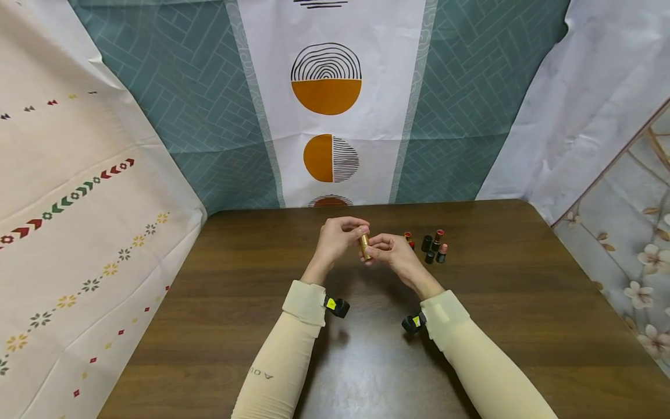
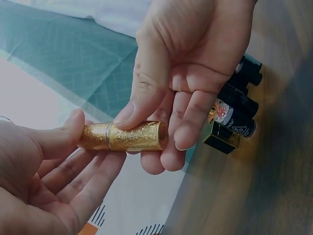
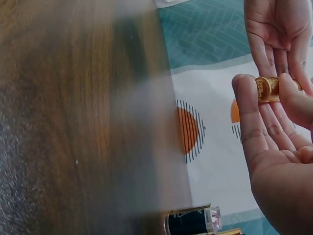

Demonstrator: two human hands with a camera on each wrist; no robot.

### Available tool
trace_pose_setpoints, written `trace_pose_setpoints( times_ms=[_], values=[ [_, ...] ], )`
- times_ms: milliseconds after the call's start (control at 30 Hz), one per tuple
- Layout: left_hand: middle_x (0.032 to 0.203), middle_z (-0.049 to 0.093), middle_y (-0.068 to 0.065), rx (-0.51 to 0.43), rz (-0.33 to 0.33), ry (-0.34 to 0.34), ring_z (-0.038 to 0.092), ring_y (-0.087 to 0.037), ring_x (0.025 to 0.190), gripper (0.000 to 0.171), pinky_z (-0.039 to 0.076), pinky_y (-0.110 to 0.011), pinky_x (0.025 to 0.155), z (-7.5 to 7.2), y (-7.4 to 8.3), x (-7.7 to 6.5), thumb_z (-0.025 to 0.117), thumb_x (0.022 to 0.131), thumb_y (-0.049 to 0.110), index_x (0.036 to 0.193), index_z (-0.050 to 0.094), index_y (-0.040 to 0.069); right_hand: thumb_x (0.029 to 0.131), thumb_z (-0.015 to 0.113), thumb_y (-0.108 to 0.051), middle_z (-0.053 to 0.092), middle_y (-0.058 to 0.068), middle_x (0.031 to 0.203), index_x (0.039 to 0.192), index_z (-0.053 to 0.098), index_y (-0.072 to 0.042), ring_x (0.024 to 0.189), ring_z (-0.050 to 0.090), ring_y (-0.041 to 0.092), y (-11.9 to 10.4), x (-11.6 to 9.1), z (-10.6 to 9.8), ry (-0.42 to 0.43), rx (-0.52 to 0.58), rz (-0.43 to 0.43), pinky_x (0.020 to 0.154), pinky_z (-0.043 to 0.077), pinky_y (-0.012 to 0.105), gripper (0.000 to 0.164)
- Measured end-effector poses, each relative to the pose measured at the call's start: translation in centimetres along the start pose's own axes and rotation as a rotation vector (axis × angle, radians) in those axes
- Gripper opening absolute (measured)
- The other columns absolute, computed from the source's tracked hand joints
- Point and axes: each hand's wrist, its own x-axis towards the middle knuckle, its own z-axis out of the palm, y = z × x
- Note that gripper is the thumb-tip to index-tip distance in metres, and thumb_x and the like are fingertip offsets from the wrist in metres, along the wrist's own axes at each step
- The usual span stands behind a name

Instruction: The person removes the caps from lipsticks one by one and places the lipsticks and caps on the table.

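Note:
Both hands hold a gold glittery lipstick tube (image 2: 139,137) between them, raised above the table. My left hand (image 1: 336,240) pinches one end with thumb and fingers. The right hand (image 1: 394,251) grips the other end, its thumb (image 2: 146,85) lying along the tube. A thin silvery band (image 2: 108,136) rings the tube between the two thumbs. In the right wrist view, the flat embossed end of the lipstick tube (image 3: 261,90) shows beside the right hand (image 3: 288,169).
Right of the hands, several lipsticks stand on the brown wooden table (image 1: 235,326): an uncapped pinkish one (image 1: 442,250), one with a red top (image 1: 438,235), and black caps (image 1: 427,242). Partly behind the right hand is a red-and-gold item (image 1: 407,236). A patterned cloth (image 1: 335,157) hangs behind the table.

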Motion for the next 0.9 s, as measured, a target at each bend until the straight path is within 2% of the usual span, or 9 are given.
trace_pose_setpoints(
  times_ms=[33,100,267,333,467,633,733,900],
  values=[
    [0.103,0.079,-0.009,-0.007,-0.005,-0.002,0.075,-0.019,0.088,0.016,0.063,-0.037,0.079,0.0,0.0,0.0,0.076,0.096,0.013,0.108,0.08,0.003,0.102,0.065,-0.001,0.077,0.021,0.101,0.119,0.061,0.013,0.084,0.076,0.018,0.0,0.0,0.0,0.003,-0.004,-0.002,0.093,0.054,0.061,0.022],
    [0.103,0.078,-0.01,-0.036,-0.014,0.014,0.075,-0.019,0.089,0.019,0.062,-0.032,0.078,-0.3,0.2,0.1,0.075,0.098,0.014,0.111,0.079,0.002,0.101,0.066,-0.001,0.077,0.021,0.101,0.117,0.064,0.012,0.084,0.075,0.016,0.2,-0.1,0.0,0.009,-0.081,-0.011,0.093,0.053,0.062,0.021],
    [0.102,0.077,-0.013,-0.113,-0.003,0.12,0.075,-0.022,0.092,0.023,0.062,-0.034,0.081,-1.4,0.9,0.5,0.073,0.099,0.017,0.115,0.077,0.001,0.099,0.071,-0.005,0.077,0.016,0.1,0.115,0.067,0.01,0.087,0.074,0.016,1.0,-0.2,-0.2,0.025,-0.264,-0.003,0.091,0.057,0.05,0.022],
    [0.103,0.077,-0.013,-0.109,0.006,0.132,0.075,-0.024,0.093,0.021,0.062,-0.037,0.083,-1.8,1.2,0.6,0.073,0.099,0.016,0.114,0.078,0.003,0.099,0.071,-0.005,0.077,0.018,0.101,0.116,0.066,0.011,0.088,0.075,0.02,1.2,-0.3,-0.3,0.048,-0.239,0.008,0.09,0.057,0.046,0.023],
    [0.107,0.076,-0.013,-0.083,0.01,0.106,0.074,-0.023,0.097,0.022,0.061,-0.038,0.086,-1.8,1.1,0.9,0.072,0.1,0.016,0.117,0.077,0.004,0.1,0.069,-0.003,0.075,0.026,0.106,0.118,0.063,0.013,0.092,0.076,0.033,1.0,-0.3,-0.6,0.081,-0.163,0.001,0.091,0.058,0.042,0.025],
    [0.108,0.076,-0.011,-0.056,0.03,0.102,0.073,-0.023,0.098,0.025,0.059,-0.042,0.091,-1.1,0.7,1.1,0.072,0.1,0.017,0.12,0.076,0.003,0.102,0.067,-0.005,0.074,0.026,0.109,0.122,0.062,0.012,0.1,0.073,0.043,0.3,-0.2,-1.2,0.082,-0.113,-0.014,0.095,0.055,0.057,0.026],
    [0.108,0.076,-0.01,-0.033,0.042,0.122,0.072,-0.022,0.098,0.025,0.059,-0.039,0.091,-0.6,0.5,1.5,0.072,0.1,0.019,0.12,0.077,0.004,0.103,0.066,-0.008,0.075,0.023,0.11,0.125,0.061,0.011,0.101,0.073,0.041,-0.4,-0.2,-1.8,0.109,-0.1,-0.013,0.096,0.053,0.06,0.029],
    [0.107,0.077,-0.007,0.03,0.041,0.141,0.07,-0.022,0.101,0.022,0.056,-0.036,0.088,0.1,0.1,1.7,0.073,0.099,0.02,0.117,0.079,0.009,0.104,0.067,-0.015,0.074,0.012,0.107,0.13,0.062,0.009,0.09,0.075,0.025,-1.5,0.1,-2.7,0.172,-0.162,0.001,0.093,0.057,0.052,0.036]
  ],
)
